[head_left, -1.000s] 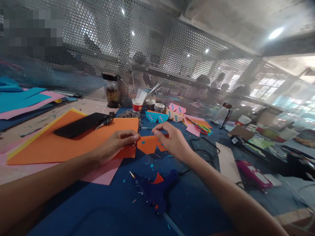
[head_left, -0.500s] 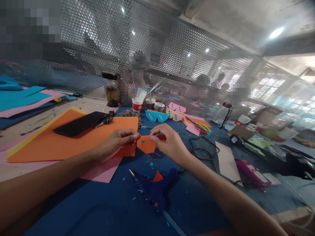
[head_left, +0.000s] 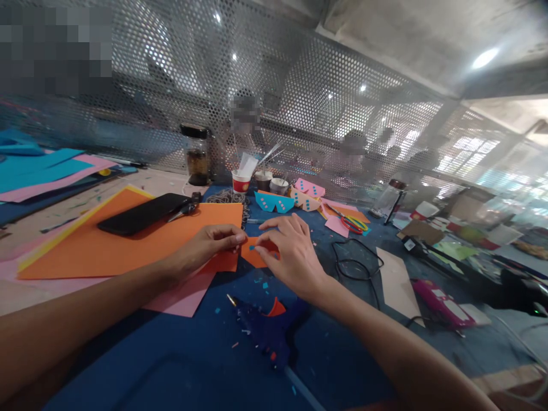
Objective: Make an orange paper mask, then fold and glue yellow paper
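My left hand [head_left: 214, 245] is closed, thumb and fingers pinched at the left edge of a small orange paper cutout [head_left: 249, 258]. A small blue paper bit [head_left: 252, 248] lies on the cutout. Over its right side is my right hand [head_left: 291, 251], thumb and fingers apart, the thumb tip beside the blue bit; it hides part of the cutout. Below both hands a blue glue gun [head_left: 265, 334] with an orange trigger lies on the blue tabletop [head_left: 171, 365]. Blue and pink paper scraps are scattered around it.
Left are orange sheets [head_left: 85, 257] bearing a black phone [head_left: 141, 214]. Behind stand a lidded jar [head_left: 197, 157], a red paper cup [head_left: 240, 181] and paper masks [head_left: 274, 201]. Scissors [head_left: 351, 222], a black cable [head_left: 357, 268] and a magenta device [head_left: 443, 302] lie right.
My right hand has opened its fingers off the orange cutout's upper edge and shifted slightly down, its thumb now near the blue bit. My left hand keeps its pinch.
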Motion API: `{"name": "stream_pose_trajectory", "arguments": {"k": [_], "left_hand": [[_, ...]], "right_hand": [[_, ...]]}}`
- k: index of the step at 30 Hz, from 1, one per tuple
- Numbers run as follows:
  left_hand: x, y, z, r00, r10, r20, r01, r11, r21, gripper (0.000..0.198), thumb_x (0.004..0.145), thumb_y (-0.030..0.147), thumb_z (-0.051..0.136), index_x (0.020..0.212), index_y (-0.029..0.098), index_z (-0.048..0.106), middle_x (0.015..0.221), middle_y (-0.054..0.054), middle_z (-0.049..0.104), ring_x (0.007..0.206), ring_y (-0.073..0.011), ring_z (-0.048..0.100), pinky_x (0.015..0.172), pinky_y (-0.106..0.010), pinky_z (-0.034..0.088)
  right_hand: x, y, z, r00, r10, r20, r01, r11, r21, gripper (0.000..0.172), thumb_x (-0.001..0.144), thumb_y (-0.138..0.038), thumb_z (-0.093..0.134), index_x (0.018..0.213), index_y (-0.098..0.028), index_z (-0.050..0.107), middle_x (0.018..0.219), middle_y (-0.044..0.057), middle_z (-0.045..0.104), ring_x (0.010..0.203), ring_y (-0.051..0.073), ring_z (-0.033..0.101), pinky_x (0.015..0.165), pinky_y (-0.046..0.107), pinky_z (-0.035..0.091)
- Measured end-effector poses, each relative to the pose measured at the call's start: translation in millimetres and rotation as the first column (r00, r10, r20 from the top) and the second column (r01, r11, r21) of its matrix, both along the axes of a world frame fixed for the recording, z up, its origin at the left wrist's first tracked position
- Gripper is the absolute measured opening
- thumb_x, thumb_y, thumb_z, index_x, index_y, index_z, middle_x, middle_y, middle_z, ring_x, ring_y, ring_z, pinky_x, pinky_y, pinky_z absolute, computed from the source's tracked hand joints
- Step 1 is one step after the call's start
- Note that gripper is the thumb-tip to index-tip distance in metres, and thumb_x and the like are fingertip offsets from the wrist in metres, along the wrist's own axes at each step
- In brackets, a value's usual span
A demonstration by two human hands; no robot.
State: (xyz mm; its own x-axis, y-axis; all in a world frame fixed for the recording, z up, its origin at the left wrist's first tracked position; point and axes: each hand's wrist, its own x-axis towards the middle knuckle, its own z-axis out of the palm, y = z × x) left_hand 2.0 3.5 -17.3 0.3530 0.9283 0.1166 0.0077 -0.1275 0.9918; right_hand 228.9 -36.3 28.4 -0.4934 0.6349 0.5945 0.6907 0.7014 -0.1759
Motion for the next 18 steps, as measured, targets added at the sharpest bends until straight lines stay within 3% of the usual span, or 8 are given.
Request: {"name": "stream_pose_trajectory", "arguments": {"k": [18], "left_hand": [[1.5,-2.2,1.0,1.0,-0.011,-0.012,0.011,1.0,0.023,0.028,0.084,0.049,0.078,0.083,0.021,0.077,0.076,-0.001,0.065,0.075,-0.0166,0.057,0.071,-0.029,0.042]], "right_hand": [[-5.0,2.3,-3.9,1.0,-0.014,0.021,0.014,1.0,0.012,0.007,0.094,-0.017,0.064,0.095,-0.024,0.065,0.12,0.004,0.07,0.123,0.023,0.058,0.118,0.048,0.029]]}}
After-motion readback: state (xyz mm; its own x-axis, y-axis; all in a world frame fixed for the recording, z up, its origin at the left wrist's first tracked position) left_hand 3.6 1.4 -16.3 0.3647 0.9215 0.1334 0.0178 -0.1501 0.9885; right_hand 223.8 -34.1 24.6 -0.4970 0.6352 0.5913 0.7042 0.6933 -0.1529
